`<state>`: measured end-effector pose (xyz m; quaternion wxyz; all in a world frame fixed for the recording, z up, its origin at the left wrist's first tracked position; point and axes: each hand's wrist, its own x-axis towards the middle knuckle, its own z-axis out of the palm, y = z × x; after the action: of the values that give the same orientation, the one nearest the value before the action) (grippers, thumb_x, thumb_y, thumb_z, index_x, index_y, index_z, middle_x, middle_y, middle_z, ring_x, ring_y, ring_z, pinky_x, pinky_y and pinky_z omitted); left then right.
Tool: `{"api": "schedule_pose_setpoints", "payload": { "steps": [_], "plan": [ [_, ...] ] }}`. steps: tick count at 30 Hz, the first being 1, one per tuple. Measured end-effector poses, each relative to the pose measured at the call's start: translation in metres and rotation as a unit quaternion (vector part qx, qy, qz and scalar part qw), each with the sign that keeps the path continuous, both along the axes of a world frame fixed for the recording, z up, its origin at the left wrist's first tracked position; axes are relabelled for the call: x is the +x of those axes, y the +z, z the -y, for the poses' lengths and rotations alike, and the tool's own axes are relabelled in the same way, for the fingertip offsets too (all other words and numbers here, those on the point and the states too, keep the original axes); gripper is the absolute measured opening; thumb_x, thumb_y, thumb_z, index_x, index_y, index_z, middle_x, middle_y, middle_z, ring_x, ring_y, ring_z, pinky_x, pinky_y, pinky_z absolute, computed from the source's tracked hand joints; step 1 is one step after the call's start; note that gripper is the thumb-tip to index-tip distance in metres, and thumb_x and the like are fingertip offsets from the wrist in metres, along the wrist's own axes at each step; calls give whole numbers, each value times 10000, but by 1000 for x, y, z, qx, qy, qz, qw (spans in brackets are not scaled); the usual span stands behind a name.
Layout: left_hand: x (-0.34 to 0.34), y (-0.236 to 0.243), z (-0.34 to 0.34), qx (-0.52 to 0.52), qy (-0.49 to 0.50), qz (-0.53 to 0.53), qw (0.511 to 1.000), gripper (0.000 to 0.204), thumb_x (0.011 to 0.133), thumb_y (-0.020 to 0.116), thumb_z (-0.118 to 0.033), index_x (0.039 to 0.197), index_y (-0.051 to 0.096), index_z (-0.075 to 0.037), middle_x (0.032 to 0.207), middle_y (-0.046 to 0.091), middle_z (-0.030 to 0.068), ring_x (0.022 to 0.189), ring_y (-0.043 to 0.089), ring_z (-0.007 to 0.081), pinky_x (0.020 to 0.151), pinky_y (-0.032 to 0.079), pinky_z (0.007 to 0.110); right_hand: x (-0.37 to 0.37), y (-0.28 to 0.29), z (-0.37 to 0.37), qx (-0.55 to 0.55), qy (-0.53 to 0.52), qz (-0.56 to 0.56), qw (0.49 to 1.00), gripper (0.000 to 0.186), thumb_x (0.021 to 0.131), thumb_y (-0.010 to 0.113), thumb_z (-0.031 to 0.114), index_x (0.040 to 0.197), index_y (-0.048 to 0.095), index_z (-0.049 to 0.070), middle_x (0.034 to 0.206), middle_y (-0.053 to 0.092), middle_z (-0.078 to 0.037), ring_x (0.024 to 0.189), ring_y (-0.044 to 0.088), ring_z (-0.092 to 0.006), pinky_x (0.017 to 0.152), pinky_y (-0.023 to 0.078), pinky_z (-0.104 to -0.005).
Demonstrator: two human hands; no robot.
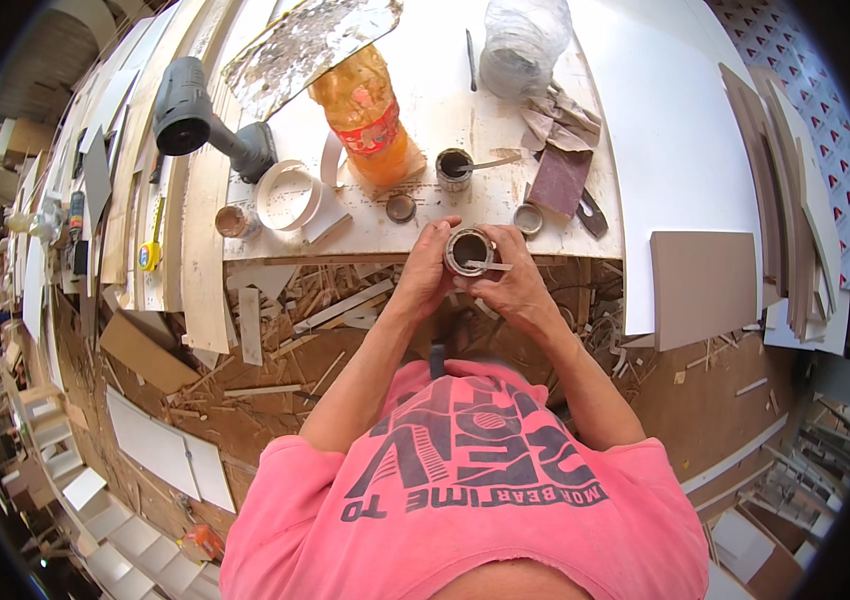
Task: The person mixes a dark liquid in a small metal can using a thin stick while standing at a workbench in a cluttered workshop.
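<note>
Just past the near edge of the white worktop, my left hand (429, 268) and my right hand (519, 284) are wrapped round a small open jar (452, 240) with a dark inside. A thin flat stick (493, 266) leans out of it over my right fingers; whether those fingers grip the stick cannot be seen. Farther back stands a second open jar (453, 182) with dark contents and another flat stick (490, 164) across its mouth. Two round lids lie nearby, a dark lid (401, 208) to the left and a pale-rimmed lid (528, 219) to the right.
A cordless drill (185, 112), an edge-banding roll (290, 195) and an orange bottle (375, 135) stand on the left. Right of the jars are sandpaper (559, 182) and a dark-handled tool (593, 214). A brown panel (705, 288) is at right. Wood scraps (335, 310) litter the floor.
</note>
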<state>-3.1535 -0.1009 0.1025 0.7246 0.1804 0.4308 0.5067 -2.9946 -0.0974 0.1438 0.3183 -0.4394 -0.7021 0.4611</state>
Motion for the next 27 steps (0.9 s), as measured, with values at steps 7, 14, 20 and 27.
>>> {"api": "schedule_pose_setpoints", "payload": {
  "steps": [7,14,20,27],
  "plan": [
    [-35,-13,4,30,3,-348,937,382,975,499,-302,1240,480,-28,1103,552,133,929,601,249,757,514,362,-4,-51,-29,115,-72,60,989,604,720,718,133,1245,453,0,1135,495,-205,1066,511,-384,924,439,-421],
    [-68,-22,-27,228,0,-737,636,496,798,673,-214,1231,508,-37,1133,543,194,1052,516,380,895,431,469,-18,-69,-37,105,-124,138,977,767,722,727,149,1371,361,-31,1182,489,-246,1101,496,-410,968,412,-431],
    [-78,-29,-32,234,-52,-767,596,495,736,721,-241,1147,530,-43,1152,525,172,1025,517,340,844,443,453,-17,-62,-4,37,-187,83,978,761,799,693,159,1421,303,-43,1188,508,-216,1058,535,-332,929,434,-405],
    [-103,-34,-19,295,-47,-722,624,489,755,719,-241,1147,525,-23,1145,526,143,1046,509,305,889,416,411,-49,-58,75,-42,-188,92,977,608,886,637,164,1409,370,8,1033,524,-111,765,523,-149,705,466,-286]
  ]
}}
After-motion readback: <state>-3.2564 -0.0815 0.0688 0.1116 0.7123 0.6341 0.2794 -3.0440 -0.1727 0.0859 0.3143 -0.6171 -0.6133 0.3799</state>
